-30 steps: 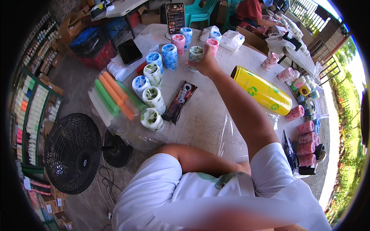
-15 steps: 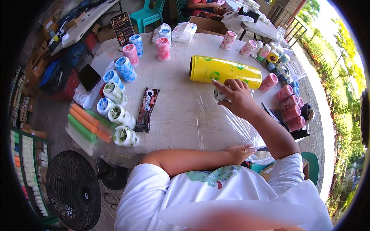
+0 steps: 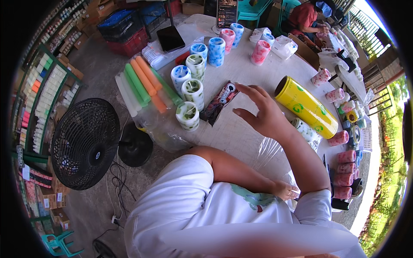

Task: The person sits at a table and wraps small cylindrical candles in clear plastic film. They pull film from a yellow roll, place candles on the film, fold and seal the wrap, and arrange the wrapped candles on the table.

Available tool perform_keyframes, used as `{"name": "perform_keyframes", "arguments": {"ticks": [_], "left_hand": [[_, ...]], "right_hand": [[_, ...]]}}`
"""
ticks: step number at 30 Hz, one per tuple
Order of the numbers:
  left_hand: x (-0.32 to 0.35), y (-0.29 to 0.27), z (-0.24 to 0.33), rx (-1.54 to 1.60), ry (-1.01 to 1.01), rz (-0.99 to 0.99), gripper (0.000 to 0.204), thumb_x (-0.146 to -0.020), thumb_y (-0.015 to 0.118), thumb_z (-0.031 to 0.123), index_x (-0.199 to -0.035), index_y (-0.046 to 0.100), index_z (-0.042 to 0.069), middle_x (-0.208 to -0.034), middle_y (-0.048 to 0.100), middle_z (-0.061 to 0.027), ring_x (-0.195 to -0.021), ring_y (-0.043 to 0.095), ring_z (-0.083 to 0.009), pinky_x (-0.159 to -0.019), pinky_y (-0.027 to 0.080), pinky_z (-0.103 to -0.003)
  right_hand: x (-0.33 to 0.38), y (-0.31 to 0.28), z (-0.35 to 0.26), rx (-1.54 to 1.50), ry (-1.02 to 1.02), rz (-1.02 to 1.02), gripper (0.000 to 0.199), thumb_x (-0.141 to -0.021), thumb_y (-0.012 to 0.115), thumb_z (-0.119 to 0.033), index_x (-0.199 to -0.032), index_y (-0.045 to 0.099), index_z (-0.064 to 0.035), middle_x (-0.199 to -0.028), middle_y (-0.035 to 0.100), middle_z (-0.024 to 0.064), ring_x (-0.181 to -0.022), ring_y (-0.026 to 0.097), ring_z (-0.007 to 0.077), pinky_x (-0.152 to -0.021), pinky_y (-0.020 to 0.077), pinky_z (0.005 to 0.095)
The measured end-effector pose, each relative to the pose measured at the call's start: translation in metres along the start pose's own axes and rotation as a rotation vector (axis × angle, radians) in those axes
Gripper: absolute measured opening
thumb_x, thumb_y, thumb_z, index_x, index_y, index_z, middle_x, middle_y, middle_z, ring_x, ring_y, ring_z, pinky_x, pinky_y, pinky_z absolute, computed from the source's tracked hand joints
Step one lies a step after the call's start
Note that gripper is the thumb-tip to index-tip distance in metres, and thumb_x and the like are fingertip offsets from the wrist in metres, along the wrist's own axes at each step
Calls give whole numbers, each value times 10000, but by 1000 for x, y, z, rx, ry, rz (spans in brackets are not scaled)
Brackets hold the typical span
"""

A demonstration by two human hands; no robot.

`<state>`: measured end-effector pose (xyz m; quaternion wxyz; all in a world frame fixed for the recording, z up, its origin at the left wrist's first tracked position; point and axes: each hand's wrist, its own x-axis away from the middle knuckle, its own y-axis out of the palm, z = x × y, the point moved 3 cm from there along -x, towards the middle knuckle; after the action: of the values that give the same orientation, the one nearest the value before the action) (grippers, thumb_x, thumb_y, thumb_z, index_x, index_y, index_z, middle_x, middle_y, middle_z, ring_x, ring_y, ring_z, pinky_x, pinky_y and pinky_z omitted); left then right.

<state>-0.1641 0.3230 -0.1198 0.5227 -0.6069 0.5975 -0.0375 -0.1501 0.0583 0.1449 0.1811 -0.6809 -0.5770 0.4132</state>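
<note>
Hovering right hand point(image 3: 262, 112) | grip wide, empty | dark snack packet point(image 3: 220, 102) just left

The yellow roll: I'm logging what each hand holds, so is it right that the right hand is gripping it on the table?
Not quite. The head view shows the right hand open, fingers spread, hovering above the table beside the yellow roll, not gripping it.

Glossy yellow film roll point(image 3: 306, 106); crinkly clear wrap point(image 3: 269, 150).
</note>
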Motion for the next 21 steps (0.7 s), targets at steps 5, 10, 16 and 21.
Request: {"name": "perform_keyframes", "arguments": {"ticks": [5, 10, 16, 21], "left_hand": [[6, -26, -13, 50, 13, -26, 444, -929, 337, 233, -1283, 526, 41, -1376, 487, -106, -1310, 419, -220, -1151, 202, -449], [13, -44, -15, 95, 33, -7, 452, -926, 340, 239, -1283, 525, 32, -1378, 484, -112, -1312, 415, -225, -1149, 207, -447], [31, -60, -27, 90, 6, -48, 462, -921, 343, 247, -1283, 523, 21, -1381, 480, -120, -1315, 410, -230, -1146, 212, -445], [18, -50, -12, 101, 58, -26, 471, -918, 346, 253, -1282, 522, 12, -1382, 477, -126, -1317, 407, -235, -1144, 216, -442]], "right_hand": [[-48, 67, 9, -275, 137, -177, 749, -752, 724, -136, -1387, 338, -38, -1260, 500, 198, -1182, 504, 299, -972, 425, 367], [-66, 93, 34, -343, 184, -200, 829, -633, 775, -260, -1336, 400, -29, -1259, 519, 207, -1232, 469, 325, -1007, 364, 444], [-70, 95, 22, -153, 249, -352, 787, -637, 784, -317, -1301, 468, -37, -1224, 568, 183, -1184, 507, 327, -1002, 331, 452], [-73, 76, 38, -280, 144, -259, 581, -758, 666, -125, -1300, 484, -23, -1239, 564, 185, -1194, 519, 278, -1016, 390, 368]]}}
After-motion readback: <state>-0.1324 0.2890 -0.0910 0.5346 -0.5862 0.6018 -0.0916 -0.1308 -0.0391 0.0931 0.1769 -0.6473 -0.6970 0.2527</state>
